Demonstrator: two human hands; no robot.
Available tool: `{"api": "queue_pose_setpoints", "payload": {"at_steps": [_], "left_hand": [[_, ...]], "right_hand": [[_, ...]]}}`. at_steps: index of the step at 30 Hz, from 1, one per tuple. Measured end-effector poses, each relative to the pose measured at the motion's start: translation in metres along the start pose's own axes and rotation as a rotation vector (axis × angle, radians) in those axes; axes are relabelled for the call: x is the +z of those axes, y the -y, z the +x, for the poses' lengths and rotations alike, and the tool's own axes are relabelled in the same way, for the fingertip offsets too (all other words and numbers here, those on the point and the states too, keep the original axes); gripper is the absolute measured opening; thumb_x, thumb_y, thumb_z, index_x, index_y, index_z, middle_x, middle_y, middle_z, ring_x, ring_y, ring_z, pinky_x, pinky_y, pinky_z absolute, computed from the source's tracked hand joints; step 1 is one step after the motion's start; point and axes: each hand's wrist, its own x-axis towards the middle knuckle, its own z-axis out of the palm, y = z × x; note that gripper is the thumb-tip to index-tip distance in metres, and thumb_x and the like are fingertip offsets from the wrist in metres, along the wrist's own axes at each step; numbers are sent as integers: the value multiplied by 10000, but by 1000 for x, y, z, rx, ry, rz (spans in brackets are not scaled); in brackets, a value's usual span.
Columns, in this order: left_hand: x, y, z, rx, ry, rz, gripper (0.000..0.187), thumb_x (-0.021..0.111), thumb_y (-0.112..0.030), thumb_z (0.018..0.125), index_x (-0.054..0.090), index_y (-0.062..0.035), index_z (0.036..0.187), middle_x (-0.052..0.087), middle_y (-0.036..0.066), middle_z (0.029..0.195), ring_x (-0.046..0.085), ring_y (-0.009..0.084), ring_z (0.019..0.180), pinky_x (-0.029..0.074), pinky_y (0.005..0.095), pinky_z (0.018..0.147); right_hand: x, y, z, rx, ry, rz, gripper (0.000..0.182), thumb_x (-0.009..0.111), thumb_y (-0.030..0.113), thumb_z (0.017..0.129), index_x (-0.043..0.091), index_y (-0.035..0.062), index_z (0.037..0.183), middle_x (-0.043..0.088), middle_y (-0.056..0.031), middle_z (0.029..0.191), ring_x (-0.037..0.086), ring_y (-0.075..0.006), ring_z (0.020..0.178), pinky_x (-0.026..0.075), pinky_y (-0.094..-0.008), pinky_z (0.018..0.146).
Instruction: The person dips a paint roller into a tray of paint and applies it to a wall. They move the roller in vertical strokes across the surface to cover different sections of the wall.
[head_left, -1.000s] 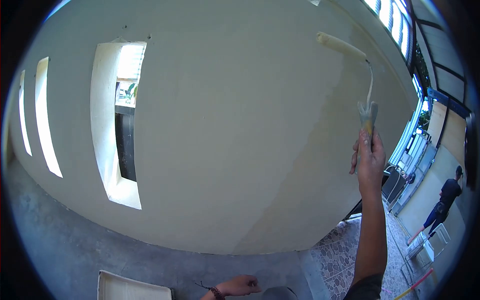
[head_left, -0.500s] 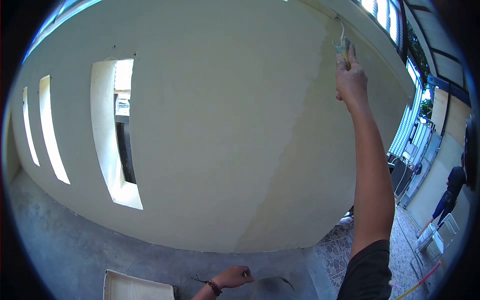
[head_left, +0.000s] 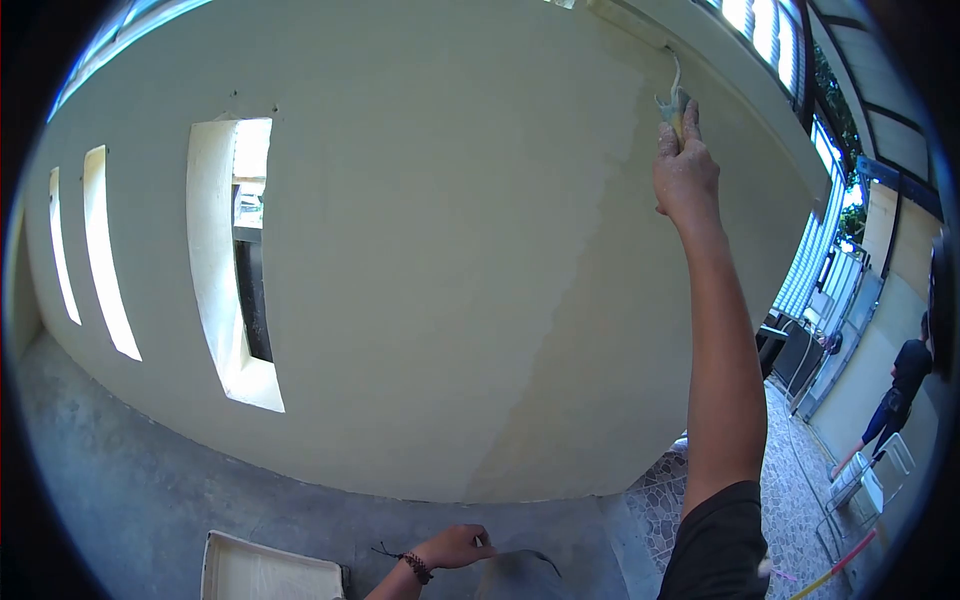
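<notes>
High at the wall's upper right, my right hand (head_left: 686, 180), smeared with whitish paint, is closed around a painting tool (head_left: 677, 108). The tool has a yellowish handle and a thin, curved, pale front part reaching up to the wall's top edge. Whether it is a brush or a roller frame I cannot make out. The beige wall (head_left: 420, 250) carries a darker band down its right side. Low in view, my left hand (head_left: 455, 547) hangs with loosely curled fingers, a dark bracelet at the wrist; nothing shows in it. Beside it is a grey rounded shape (head_left: 520, 578) I cannot identify.
A pale paint tray (head_left: 270, 572) lies on the grey floor (head_left: 120, 470) at the lower left. Narrow window openings (head_left: 255, 390) cut the wall at left. To the right are patterned tiles (head_left: 790, 470), a white folding chair (head_left: 860, 485) and a standing person (head_left: 905, 385).
My right hand and the painting tool have shifted a little left and down in view. My left hand has also drifted slightly left. The camera view has turned slightly.
</notes>
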Motion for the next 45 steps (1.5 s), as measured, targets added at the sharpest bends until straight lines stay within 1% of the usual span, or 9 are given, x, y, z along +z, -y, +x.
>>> {"api": "queue_pose_setpoints", "payload": {"at_steps": [3, 7, 9, 12, 20, 25, 33, 37, 45], "left_hand": [[0, 3, -3, -39, 0, -10, 413, 613, -416, 830, 622, -39, 998, 650, 148, 930, 620, 274, 856, 482, 358, 768], [-1, 1, -7, -7, -33, 25, 395, 609, -401, 835, 624, -37, 990, 652, 150, 913, 624, 265, 854, 483, 354, 762], [-3, -2, -12, -2, -43, 23, 385, 607, -393, 837, 626, -38, 986, 652, 152, 907, 625, 260, 853, 483, 353, 761], [-10, -13, -20, -22, -79, -19, 378, 615, -381, 818, 631, -33, 963, 655, 177, 920, 627, 314, 876, 488, 378, 779], [-24, -22, -21, -15, -425, -128, 298, 643, -297, 807, 640, -26, 931, 665, 135, 807, 646, 261, 759, 504, 346, 725], [-27, -25, -20, -33, -420, -141, 301, 647, -298, 805, 644, -26, 936, 661, 135, 797, 644, 252, 751, 504, 341, 721], [-36, -22, -22, -42, -424, -158, 315, 654, -301, 800, 641, -17, 936, 660, 143, 799, 644, 252, 756, 502, 340, 721], [-37, -18, -24, -23, -455, -161, 314, 655, -301, 798, 640, -17, 933, 657, 142, 789, 643, 253, 746, 501, 340, 713], [-39, -12, -26, -47, -469, -154, 309, 649, -291, 800, 638, -13, 932, 653, 141, 775, 642, 254, 738, 501, 340, 705]], "right_hand": [[17, -33, -27, -173, -76, -122, 554, 409, 308, 943, 236, 130, 1438, 651, -224, 823, 651, -362, 730, 538, -441, 673], [4, -19, -5, -170, -60, -90, 566, 409, 305, 943, 213, 123, 1442, 647, -239, 826, 643, -390, 727, 532, -453, 692], [-16, 14, 7, 25, 77, 36, 582, 426, 292, 938, 199, 112, 1444, 638, -260, 859, 628, -411, 807, 506, -474, 756], [7, -11, 8, -99, -19, -94, 585, 422, 293, 941, 190, 111, 1445, 638, -261, 887, 629, -407, 810, 504, -477, 760], [-5, 11, -18, -110, -51, 59, 550, 399, 281, 944, 229, 102, 1436, 641, -260, 853, 630, -413, 737, 512, -478, 719], [1, 31, -2, 10, 44, 68, 555, 404, 271, 939, 231, 86, 1433, 643, -254, 835, 635, -399, 766, 512, -471, 754], [17, -6, -13, -238, -93, -137, 570, 404, 282, 936, 217, 85, 1437, 645, -258, 850, 632, -404, 815, 508, -467, 775], [0, 33, -4, 5, 62, 14, 559, 396, 285, 941, 226, 84, 1434, 645, -258, 860, 629, -405, 826, 504, -475, 776], [17, 3, -20, -170, -39, -151, 568, 393, 299, 947, 189, 115, 1445, 632, -281, 870, 618, -432, 845, 498, -494, 781]]}}
